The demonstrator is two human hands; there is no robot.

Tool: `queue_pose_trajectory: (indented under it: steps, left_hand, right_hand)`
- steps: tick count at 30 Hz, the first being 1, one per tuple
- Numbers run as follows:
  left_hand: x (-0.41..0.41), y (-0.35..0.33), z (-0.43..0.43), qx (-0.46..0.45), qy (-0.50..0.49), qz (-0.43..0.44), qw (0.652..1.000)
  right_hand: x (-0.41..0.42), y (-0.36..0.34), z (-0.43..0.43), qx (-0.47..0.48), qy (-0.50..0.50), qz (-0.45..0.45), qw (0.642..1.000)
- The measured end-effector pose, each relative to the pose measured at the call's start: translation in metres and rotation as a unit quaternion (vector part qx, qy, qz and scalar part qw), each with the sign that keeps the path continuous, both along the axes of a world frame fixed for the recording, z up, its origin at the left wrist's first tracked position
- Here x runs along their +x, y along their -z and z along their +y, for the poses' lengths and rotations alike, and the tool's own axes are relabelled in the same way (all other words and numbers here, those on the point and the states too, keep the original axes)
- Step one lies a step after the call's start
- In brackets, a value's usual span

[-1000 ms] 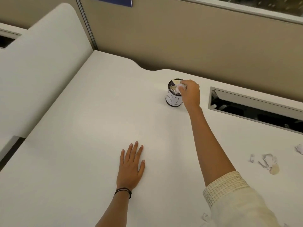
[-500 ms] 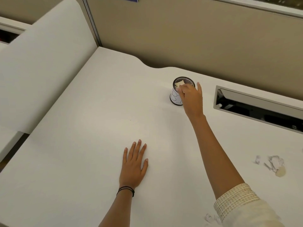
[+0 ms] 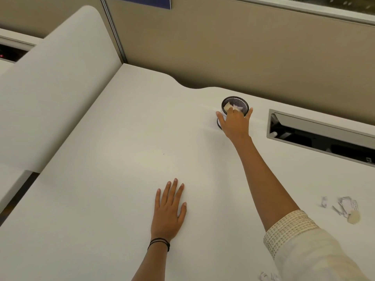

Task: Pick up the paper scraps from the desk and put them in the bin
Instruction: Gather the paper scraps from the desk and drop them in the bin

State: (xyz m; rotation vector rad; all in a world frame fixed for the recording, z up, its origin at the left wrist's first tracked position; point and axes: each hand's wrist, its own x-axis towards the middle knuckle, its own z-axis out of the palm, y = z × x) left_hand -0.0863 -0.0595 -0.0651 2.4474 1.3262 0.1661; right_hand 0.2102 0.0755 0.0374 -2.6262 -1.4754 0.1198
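A small round mesh bin stands near the desk's back edge, with white and yellowish paper scraps lying inside it. My right hand is stretched out over the bin's near side, fingers spread apart and fingertips at the rim, touching the scraps inside. My left hand lies flat, palm down, on the white desk, holding nothing. More paper scraps lie loose at the right of the desk, and another crumpled scrap shows at the bottom edge beside my sleeve.
A rectangular cable slot is cut into the desk to the right of the bin. A beige partition wall runs along the back. A white curved divider panel rises along the left side.
My right hand was closed on a scrap over the bin; its fingers have since spread apart, and the scrap now lies in the bin. The left hand has stayed flat.
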Motion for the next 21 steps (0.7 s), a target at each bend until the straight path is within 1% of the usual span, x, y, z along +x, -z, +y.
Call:
queue_pose_trajectory:
  steps: [5, 12, 14, 17, 19, 21]
  left_hand:
    - [-0.001, 0.001, 0.000, 0.000, -0.001, 0.004, 1.000]
    - [-0.001, 0.001, 0.000, -0.002, 0.002, 0.004, 1.000]
    - [-0.002, 0.001, 0.000, -0.004, 0.002, 0.006, 1.000]
    - [-0.003, 0.001, 0.001, -0.003, 0.006, 0.011, 1.000]
    - [-0.003, 0.002, 0.002, -0.003, 0.006, 0.012, 1.000]
    - [-0.003, 0.001, 0.001, -0.003, 0.007, 0.014, 1.000]
  right_hand:
    - [0.005, 0.004, 0.013, -0.013, -0.007, 0.036, 0.999]
    - [0.000, -0.018, 0.011, -0.086, -0.005, 0.102, 0.991]
    - [0.000, -0.022, 0.010, -0.087, -0.003, 0.127, 0.988]
    - [0.005, -0.030, -0.003, -0.015, -0.016, 0.193, 0.981]
    - [0.009, -0.037, -0.024, 0.050, -0.044, 0.210, 0.975]
    - [0.014, -0.037, -0.056, 0.122, -0.050, 0.212, 0.968]
